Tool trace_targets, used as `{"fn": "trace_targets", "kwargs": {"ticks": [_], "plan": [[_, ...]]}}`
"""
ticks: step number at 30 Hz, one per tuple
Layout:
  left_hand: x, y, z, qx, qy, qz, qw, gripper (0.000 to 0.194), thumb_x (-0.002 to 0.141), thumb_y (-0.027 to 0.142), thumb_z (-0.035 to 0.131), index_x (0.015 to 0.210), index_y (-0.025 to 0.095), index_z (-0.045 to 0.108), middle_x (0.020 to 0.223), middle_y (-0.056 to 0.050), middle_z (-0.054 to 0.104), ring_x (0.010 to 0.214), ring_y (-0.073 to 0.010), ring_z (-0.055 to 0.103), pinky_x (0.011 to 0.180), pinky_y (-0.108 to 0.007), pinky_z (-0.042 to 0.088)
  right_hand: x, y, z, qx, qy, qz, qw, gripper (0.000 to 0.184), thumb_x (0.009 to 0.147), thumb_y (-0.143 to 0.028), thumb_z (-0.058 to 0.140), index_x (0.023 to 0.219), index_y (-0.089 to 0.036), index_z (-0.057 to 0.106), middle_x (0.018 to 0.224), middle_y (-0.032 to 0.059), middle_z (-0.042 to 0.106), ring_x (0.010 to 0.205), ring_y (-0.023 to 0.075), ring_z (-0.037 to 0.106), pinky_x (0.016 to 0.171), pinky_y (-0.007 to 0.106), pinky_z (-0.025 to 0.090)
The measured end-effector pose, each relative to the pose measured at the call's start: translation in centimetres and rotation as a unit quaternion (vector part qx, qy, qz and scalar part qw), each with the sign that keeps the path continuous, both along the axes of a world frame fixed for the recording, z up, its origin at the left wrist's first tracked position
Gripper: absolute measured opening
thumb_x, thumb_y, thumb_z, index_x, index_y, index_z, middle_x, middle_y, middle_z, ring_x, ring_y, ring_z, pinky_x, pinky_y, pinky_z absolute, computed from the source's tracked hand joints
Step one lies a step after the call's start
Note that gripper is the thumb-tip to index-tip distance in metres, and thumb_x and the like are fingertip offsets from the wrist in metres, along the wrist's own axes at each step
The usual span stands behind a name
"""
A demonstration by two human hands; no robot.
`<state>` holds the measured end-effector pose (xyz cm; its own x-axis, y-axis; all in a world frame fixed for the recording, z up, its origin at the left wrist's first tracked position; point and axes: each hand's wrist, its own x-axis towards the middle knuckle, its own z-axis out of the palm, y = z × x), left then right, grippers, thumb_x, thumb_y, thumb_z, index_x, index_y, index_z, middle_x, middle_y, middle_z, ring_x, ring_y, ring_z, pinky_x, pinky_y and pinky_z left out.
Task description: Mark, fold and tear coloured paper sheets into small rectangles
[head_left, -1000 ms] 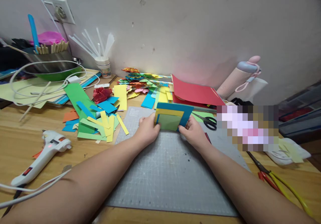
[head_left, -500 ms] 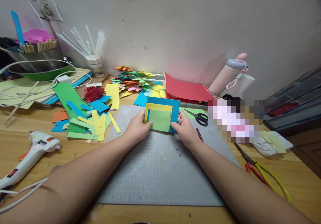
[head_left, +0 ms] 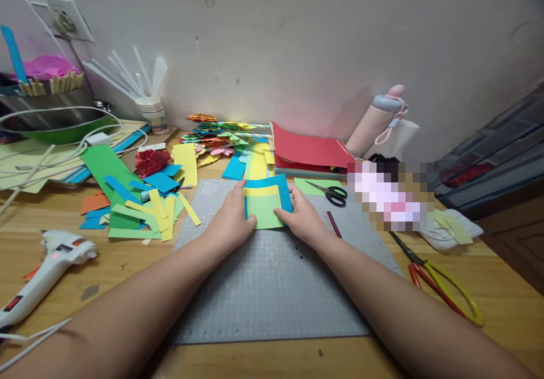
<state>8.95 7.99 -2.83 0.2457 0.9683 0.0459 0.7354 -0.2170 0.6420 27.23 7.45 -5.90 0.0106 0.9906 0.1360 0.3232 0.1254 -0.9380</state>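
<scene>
Between my hands is a small stack of coloured paper pieces (head_left: 263, 213), with green in front, yellow behind it and blue at the back. My left hand (head_left: 233, 213) grips the stack's left side, thumb on the front near the lower corner. On the right side my right hand (head_left: 301, 212) pinches it, thumb pressed on the green face; the other fingers are partly hidden behind. The stack is tilted up over the far part of a grey cutting mat (head_left: 272, 288).
Black-handled scissors (head_left: 334, 193) and a dark red pen (head_left: 334, 224) lie right of the stack. Paper scraps (head_left: 157, 209) are heaped at left, near a white glue gun (head_left: 55, 271). Yellow-and-red-handled pliers (head_left: 442, 282) lie at far right; red paper (head_left: 312, 148) sits at the back.
The paper pieces have been drawn closer together, so less blue shows at the right and below. My right hand has moved left, nearer my left hand. The view has shifted slightly.
</scene>
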Motion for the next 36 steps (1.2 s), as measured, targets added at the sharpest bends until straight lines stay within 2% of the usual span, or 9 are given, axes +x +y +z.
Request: {"fn": "trace_targets", "kwargs": {"ticks": [2, 6, 8, 10, 13, 19, 26, 31, 36], "plan": [[0.0, -0.1, -0.1, 0.007, 0.018, -0.002, 1.0, 0.08, 0.073, 0.018, 0.058, 0.144, 0.016, 0.021, 0.141, -0.017, 0.04, 0.128, -0.0309, 0.043, 0.103, -0.041, 0.038, -0.1, -0.3, 0.1, 0.012, -0.043, -0.014, 0.999, 0.059, 0.071, -0.019, 0.062, 0.127, -0.025, 0.045, 0.106, 0.0056, 0.068, 0.09, 0.0231, 0.065, 0.081, 0.04, 0.051], [0.1, -0.2, -0.1, 0.005, 0.056, 0.002, 0.998, 0.073, 0.074, 0.02, 0.057, 0.141, 0.015, 0.028, 0.131, -0.018, 0.046, 0.119, -0.0326, 0.051, 0.098, -0.043, 0.041, -0.1, -1.1, 0.5, 0.02, -0.136, -0.028, 0.99, 0.075, 0.074, -0.024, 0.062, 0.142, -0.024, 0.03, 0.107, 0.0085, 0.067, 0.089, 0.0269, 0.065, 0.08, 0.044, 0.048], [0.1, -0.3, -0.1, 0.002, 0.076, 0.004, 0.997, 0.064, 0.075, 0.021, 0.056, 0.135, 0.013, 0.037, 0.125, -0.019, 0.048, 0.115, -0.0341, 0.054, 0.094, -0.044, 0.043, 0.0, -1.3, 0.7, 0.019, -0.182, -0.033, 0.982, 0.067, 0.074, -0.029, 0.064, 0.137, -0.024, 0.041, 0.105, 0.0096, 0.068, 0.088, 0.0295, 0.064, 0.079, 0.046, 0.046], [0.1, -0.3, 0.0, -0.004, 0.094, 0.001, 0.996, 0.053, 0.076, 0.022, 0.055, 0.126, 0.013, 0.046, 0.12, -0.018, 0.049, 0.11, -0.0346, 0.056, 0.091, -0.043, 0.044, 0.1, -1.4, 0.8, 0.019, -0.218, -0.033, 0.975, 0.049, 0.075, -0.031, 0.064, 0.123, -0.023, 0.057, 0.106, 0.0101, 0.068, 0.09, 0.0305, 0.063, 0.08, 0.046, 0.045], [0.1, -0.2, 0.2, -0.013, 0.116, -0.005, 0.993, 0.041, 0.076, 0.024, 0.054, 0.116, 0.014, 0.053, 0.116, -0.017, 0.05, 0.106, -0.033, 0.058, 0.087, -0.04, 0.046, 0.3, -1.4, 0.9, 0.02, -0.248, -0.021, 0.968, 0.035, 0.078, -0.033, 0.062, 0.111, -0.022, 0.065, 0.106, 0.0084, 0.069, 0.093, 0.0273, 0.062, 0.08, 0.039, 0.045], [-0.1, 0.1, 0.8, -0.033, 0.147, -0.005, 0.989, 0.037, 0.074, 0.025, 0.057, 0.109, 0.015, 0.055, 0.116, -0.014, 0.051, 0.103, -0.028, 0.059, 0.083, -0.033, 0.046, 0.5, -1.3, 1.1, 0.003, -0.293, -0.007, 0.956, 0.034, 0.082, -0.034, 0.057, 0.112, -0.021, 0.066, 0.084, 0.0041, 0.068, 0.074, 0.0197, 0.061, 0.065, 0.029, 0.042], [0.1, 0.2, 0.9, -0.047, 0.163, -0.007, 0.986, 0.041, 0.072, 0.024, 0.057, 0.112, 0.017, 0.052, 0.116, -0.013, 0.049, 0.097, -0.0257, 0.061, 0.075, -0.031, 0.047, 0.5, -1.5, 1.4, -0.004, -0.342, -0.002, 0.94, 0.038, 0.083, -0.035, 0.058, 0.117, -0.019, 0.065, 0.08, 0.005, 0.067, 0.071, 0.02, 0.058, 0.062, 0.029, 0.037], [0.1, 0.1, 0.8, -0.049, 0.17, -0.002, 0.984, 0.046, 0.072, 0.025, 0.056, 0.116, 0.019, 0.048, 0.114, -0.011, 0.047, 0.083, -0.0235, 0.062, 0.063, -0.031, 0.046, 1.1, -1.3, 1.3, -0.008, -0.339, 0.018, 0.941, 0.038, 0.084, -0.035, 0.056, 0.118, -0.02, 0.064, 0.077, 0.0025, 0.066, 0.068, 0.0181, 0.056, 0.06, 0.027, 0.036], [0.0, 0.3, 0.6, -0.047, 0.174, -0.013, 0.984, 0.039, 0.072, 0.025, 0.056, 0.111, 0.023, 0.051, 0.111, -0.008, 0.045, 0.075, -0.019, 0.061, 0.061, -0.03, 0.045, 1.6, -1.1, 1.3, -0.014, -0.326, 0.04, 0.944, 0.039, 0.084, -0.034, 0.055, 0.119, -0.02, 0.064, 0.074, 0.0015, 0.063, 0.065, 0.0168, 0.053, 0.058, 0.027, 0.035]]}}
